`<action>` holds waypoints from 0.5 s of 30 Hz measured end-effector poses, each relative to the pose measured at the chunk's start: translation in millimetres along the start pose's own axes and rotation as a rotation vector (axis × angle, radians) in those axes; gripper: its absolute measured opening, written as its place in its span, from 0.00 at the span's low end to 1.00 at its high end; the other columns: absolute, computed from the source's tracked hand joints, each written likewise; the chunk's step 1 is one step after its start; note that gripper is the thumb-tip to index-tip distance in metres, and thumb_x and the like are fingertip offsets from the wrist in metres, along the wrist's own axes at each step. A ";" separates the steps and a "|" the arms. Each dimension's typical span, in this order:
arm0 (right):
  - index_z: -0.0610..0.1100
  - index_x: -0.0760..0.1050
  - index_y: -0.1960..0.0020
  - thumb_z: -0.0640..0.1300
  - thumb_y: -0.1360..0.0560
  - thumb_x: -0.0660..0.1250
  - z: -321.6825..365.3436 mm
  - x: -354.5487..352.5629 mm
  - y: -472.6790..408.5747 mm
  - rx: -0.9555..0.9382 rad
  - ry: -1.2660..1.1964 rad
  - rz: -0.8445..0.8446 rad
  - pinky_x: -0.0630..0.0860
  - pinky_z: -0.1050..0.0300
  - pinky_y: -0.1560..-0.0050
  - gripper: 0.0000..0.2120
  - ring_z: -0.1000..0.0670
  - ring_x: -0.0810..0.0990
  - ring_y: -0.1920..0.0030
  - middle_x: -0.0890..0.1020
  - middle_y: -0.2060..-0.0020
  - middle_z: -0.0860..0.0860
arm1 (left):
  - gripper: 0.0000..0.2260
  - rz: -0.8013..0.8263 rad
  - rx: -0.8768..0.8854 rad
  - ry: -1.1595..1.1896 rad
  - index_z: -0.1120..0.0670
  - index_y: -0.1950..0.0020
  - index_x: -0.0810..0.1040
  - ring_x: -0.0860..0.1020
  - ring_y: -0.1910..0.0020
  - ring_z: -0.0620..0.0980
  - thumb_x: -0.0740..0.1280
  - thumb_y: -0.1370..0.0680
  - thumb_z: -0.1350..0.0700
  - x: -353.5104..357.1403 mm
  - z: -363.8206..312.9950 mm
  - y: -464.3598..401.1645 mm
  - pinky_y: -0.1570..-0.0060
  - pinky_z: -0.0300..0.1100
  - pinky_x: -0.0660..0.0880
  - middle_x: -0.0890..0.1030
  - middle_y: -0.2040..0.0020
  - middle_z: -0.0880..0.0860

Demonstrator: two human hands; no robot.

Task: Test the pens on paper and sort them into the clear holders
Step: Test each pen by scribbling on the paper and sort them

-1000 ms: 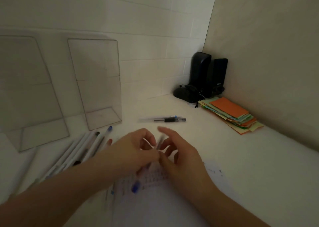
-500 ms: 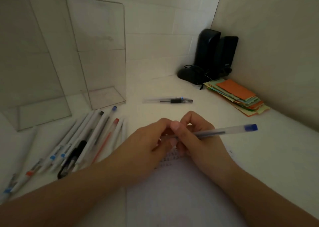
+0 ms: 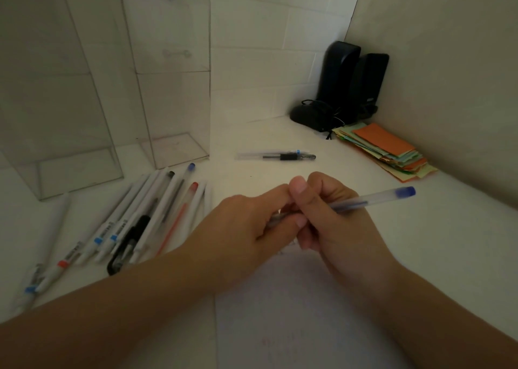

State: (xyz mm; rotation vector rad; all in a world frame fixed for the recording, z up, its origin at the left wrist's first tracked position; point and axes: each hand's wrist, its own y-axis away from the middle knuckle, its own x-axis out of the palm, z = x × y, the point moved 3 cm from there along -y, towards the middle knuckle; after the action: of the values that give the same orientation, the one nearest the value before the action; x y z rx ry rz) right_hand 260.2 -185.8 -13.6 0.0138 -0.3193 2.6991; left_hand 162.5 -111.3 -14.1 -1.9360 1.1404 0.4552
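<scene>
Holding one blue pen (image 3: 361, 202), the right hand (image 3: 333, 217) curls its fingers around it. The left hand (image 3: 249, 223) pinches the pen's other end. Both hands are over the paper (image 3: 294, 326).

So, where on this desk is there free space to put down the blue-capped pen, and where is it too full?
Bare desk lies right of the hands, between the paper sheet and the stack of coloured notes. Another free strip runs between the lone pen and the knuckles. The left side is crowded: the row of pens fills the desk before the clear holders.

black speakers (image 3: 353, 84) — coloured paper stack (image 3: 386, 148)
</scene>
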 end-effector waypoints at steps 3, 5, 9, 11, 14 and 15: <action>0.35 0.68 0.67 0.48 0.29 0.64 7.6 0.4 3.0 -0.042 0.076 -0.011 0.68 0.67 0.76 0.17 0.53 0.68 0.78 0.71 0.74 0.38 | 0.10 -0.035 -0.015 0.009 0.49 0.54 0.74 0.64 0.80 0.45 0.59 0.24 0.44 -2.6 -0.7 0.3 0.76 0.29 0.60 0.66 0.78 0.48; 0.34 0.67 0.67 0.50 0.30 0.64 11.7 1.1 3.9 -0.039 0.140 -0.035 0.67 0.67 0.76 0.19 0.53 0.67 0.78 0.71 0.75 0.40 | 0.13 -0.020 -0.034 0.046 0.51 0.52 0.75 0.64 0.79 0.45 0.58 0.25 0.44 -3.3 -2.5 -0.6 0.76 0.29 0.60 0.66 0.78 0.51; 0.42 0.69 0.70 0.52 0.30 0.65 13.6 -6.6 -4.1 0.136 0.148 -0.124 0.61 0.65 0.79 0.16 0.55 0.62 0.81 0.68 0.82 0.52 | 0.15 0.103 -0.250 0.117 0.48 0.52 0.67 0.67 0.76 0.41 0.54 0.29 0.38 2.4 6.6 -2.0 0.75 0.29 0.64 0.70 0.75 0.48; 0.44 0.69 0.70 0.50 0.27 0.65 16.0 -17.9 -7.3 0.254 0.216 -0.157 0.59 0.62 0.77 0.16 0.54 0.60 0.81 0.67 0.83 0.53 | 0.13 0.145 -0.308 0.028 0.48 0.53 0.66 0.69 0.75 0.39 0.53 0.26 0.39 5.2 11.7 -1.7 0.73 0.28 0.66 0.71 0.74 0.47; 0.43 0.70 0.69 0.46 0.26 0.65 19.5 -32.1 -7.9 0.404 0.342 -0.098 0.61 0.61 0.74 0.15 0.53 0.62 0.78 0.70 0.81 0.50 | 0.08 0.149 -0.342 -0.026 0.47 0.54 0.66 0.70 0.73 0.35 0.53 0.22 0.45 5.9 15.1 -1.2 0.70 0.27 0.67 0.70 0.72 0.47; 0.43 0.71 0.69 0.44 0.26 0.65 19.5 -33.5 -8.1 0.441 0.353 -0.058 0.63 0.62 0.74 0.14 0.53 0.64 0.78 0.71 0.80 0.50 | 0.08 0.140 -0.356 -0.016 0.47 0.56 0.66 0.70 0.73 0.34 0.53 0.22 0.45 5.5 15.7 -1.2 0.69 0.26 0.67 0.71 0.71 0.47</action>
State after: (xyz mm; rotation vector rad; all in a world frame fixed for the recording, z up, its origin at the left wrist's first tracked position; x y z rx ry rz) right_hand 293.3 -196.7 5.2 -0.3146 0.3754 2.5933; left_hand 167.9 -101.4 -26.5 -2.1555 1.2558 0.7928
